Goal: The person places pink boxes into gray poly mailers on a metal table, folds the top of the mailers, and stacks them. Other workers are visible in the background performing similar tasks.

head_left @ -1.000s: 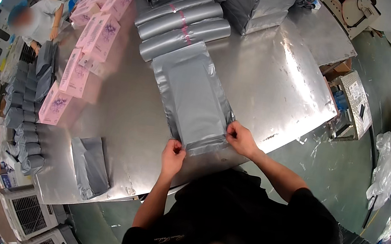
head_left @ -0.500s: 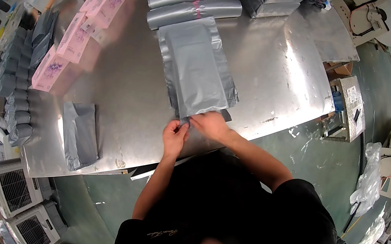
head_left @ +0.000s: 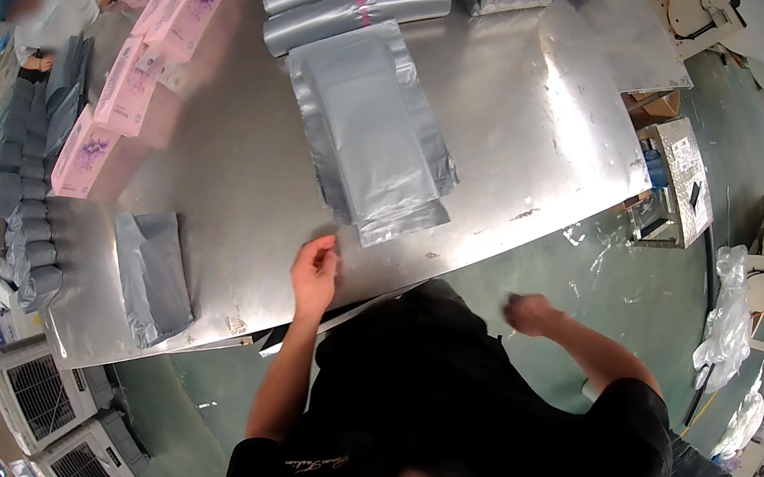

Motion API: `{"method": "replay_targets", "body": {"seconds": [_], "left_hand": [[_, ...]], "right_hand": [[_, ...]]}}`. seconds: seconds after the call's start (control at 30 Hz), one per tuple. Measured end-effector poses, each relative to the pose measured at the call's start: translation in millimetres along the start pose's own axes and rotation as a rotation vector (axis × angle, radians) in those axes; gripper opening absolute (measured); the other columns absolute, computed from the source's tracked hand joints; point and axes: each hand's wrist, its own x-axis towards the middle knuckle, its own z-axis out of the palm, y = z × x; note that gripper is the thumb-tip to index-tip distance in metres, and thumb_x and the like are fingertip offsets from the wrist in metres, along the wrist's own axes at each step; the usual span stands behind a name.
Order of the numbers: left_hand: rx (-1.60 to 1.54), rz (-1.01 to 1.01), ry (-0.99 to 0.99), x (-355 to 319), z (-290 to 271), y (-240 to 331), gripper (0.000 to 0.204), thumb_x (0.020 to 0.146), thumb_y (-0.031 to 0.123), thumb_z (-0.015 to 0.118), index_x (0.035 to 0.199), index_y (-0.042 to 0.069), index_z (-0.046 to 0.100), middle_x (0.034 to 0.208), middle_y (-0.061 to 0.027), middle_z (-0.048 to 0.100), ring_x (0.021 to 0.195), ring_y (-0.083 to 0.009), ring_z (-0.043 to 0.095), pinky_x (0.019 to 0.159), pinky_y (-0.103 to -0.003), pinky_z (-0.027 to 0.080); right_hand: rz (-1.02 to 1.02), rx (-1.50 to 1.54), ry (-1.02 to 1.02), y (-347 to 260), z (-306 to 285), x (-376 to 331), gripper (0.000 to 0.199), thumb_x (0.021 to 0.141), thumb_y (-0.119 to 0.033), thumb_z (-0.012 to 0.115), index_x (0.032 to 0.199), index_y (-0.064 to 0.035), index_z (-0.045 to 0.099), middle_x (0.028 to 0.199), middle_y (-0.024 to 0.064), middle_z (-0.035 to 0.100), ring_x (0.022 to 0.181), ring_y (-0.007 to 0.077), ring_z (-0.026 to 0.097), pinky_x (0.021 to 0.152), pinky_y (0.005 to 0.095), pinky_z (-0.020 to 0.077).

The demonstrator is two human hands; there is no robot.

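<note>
Head view: a grey bag lies flat just beyond the half-curled left hand, touched by neither hand, while the blurred, curled right hand hangs past the edge of the counter above a green floor; whether either grips anything cannot be told. Bag placement appears complete; closure of its near end cannot be confirmed and may remain. Scuffed and metallic, the counter carries grey rolls beyond both hands and pink boxes left of the left hand.

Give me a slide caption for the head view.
Left hand near a gray package on a metal table, right hand beyond the table's edge, pink boxes at left.
</note>
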Motion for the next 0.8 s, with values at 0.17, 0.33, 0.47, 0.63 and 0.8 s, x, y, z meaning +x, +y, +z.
{"method": "replay_targets", "body": {"seconds": [0.17,0.33,0.47,0.63,0.8], "left_hand": [[0.945,1.051,-0.089,19,-22,97,0.04,0.087,0.002,0.065,0.125,0.012,0.069,0.135,-0.0084,0.061,0.124,-0.0276,0.057,0.105,-0.046,0.048],[1.246,1.342,-0.377,37,-11,127,0.043,0.081,0.006,0.068,0.124,0.013,0.07,0.142,-0.006,0.059,0.135,-0.0241,0.053,0.116,-0.049,0.041],[1.179,1.222,-0.377,53,-10,102,0.027,0.086,0.01,0.069,0.113,0.012,0.073,0.129,-0.0049,0.067,0.128,-0.0216,0.059,0.116,-0.047,0.042],[0.113,0.329,-0.108,36,-15,79,0.013,0.098,0.015,0.068,0.102,0.004,0.071,0.098,-0.0049,0.072,0.098,-0.0185,0.07,0.099,-0.039,0.053],[-0.729,-0.093,-0.092,44,13,67,0.016,0.103,0.017,0.065,0.102,0.002,0.068,0.091,-0.0017,0.069,0.082,-0.0113,0.065,0.079,-0.028,0.054]], "right_hand": [[0.037,-0.034,0.301,19,-146,-15,0.044,0.085,-0.018,0.073,0.128,-0.0136,0.066,0.121,0.0094,0.069,0.098,0.0273,0.069,0.088,0.0393,0.0528],[-0.665,-0.522,1.138,-6,-243,67,0.041,0.082,-0.017,0.065,0.123,-0.0138,0.067,0.134,0.0052,0.063,0.122,0.0249,0.059,0.098,0.0402,0.0493],[-0.822,-0.509,1.059,4,-240,107,0.033,0.081,-0.015,0.065,0.112,-0.0096,0.07,0.134,0.0062,0.063,0.132,0.0254,0.054,0.108,0.0416,0.0456],[-0.509,0.806,0.602,-12,-228,98,0.013,0.1,-0.018,0.063,0.101,-0.0055,0.066,0.098,0.0093,0.071,0.102,0.024,0.07,0.092,0.0369,0.0545],[-0.446,1.867,0.299,-25,-215,133,0.015,0.105,-0.021,0.062,0.099,-0.0077,0.06,0.077,-0.0002,0.056,0.059,0.0147,0.061,0.075,0.042,0.0609]]}}
